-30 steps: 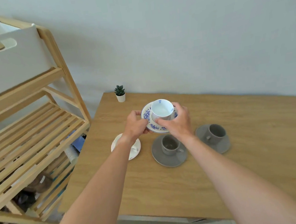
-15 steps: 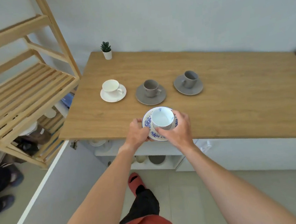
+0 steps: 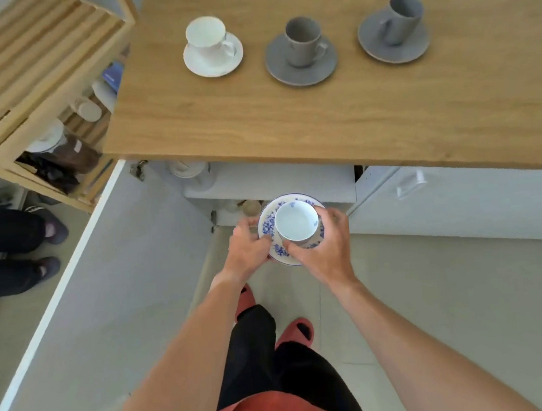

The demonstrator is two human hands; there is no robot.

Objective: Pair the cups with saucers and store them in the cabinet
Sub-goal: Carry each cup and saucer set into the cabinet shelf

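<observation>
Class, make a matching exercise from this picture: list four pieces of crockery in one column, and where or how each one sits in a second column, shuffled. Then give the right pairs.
Column 1
1. white cup
2. blue-patterned saucer
3. middle grey cup
4. right grey cup

Column 2
A. held in both hands, below the countertop edge
B. on the saucer farthest right on the countertop
C. on a white saucer, farthest left
D. on a grey saucer between the other two sets

Pairs: 1-C, 2-A, 3-D, 4-B
</observation>
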